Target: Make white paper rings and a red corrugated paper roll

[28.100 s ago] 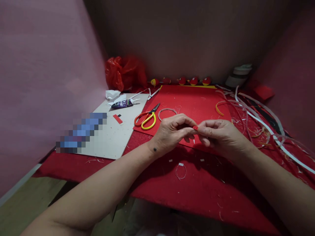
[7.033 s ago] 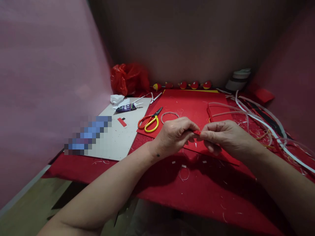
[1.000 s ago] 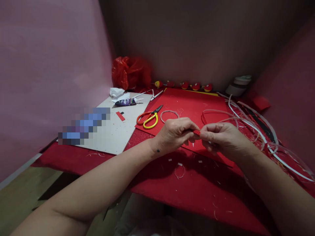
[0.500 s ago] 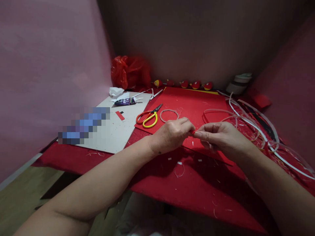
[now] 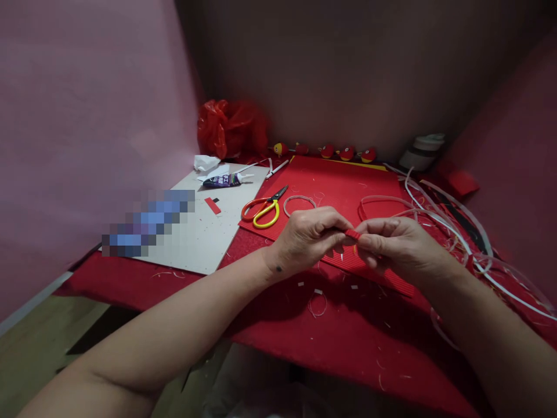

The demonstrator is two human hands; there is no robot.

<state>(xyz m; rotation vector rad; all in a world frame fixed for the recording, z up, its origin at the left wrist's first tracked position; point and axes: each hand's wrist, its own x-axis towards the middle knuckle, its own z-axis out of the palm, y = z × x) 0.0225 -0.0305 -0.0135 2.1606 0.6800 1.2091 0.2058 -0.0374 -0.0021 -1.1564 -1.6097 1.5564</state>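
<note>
A small ridged red piece, like a short roll of corrugated paper (image 5: 352, 234), is pinched between my two hands. My left hand (image 5: 314, 237) has its thumb and forefinger closed on the piece's left end. From the other side my right hand (image 5: 390, 242) grips it, fingertips pressed together. Both hands are above a red corrugated sheet (image 5: 343, 180) on the table. Just left of them lie scissors (image 5: 266, 209) with one orange and one yellow handle, and a ring of pale thin strip (image 5: 299, 197). My fingers hide part of the red piece.
A grey board (image 5: 191, 255) carries a glue tube (image 5: 221, 180), a red strip (image 5: 213, 205) and crumpled white paper (image 5: 206, 163). Several small red bird figures (image 5: 347, 153) line the back beside a red plastic bag (image 5: 230, 128). White and clear strips (image 5: 461, 232) tangle at right, near a lidded container (image 5: 422, 152).
The left fingers have shifted, with the thumb now showing beneath the forefinger. More of the red piece is visible between the hands, which stay close together. The other things lie as before.
</note>
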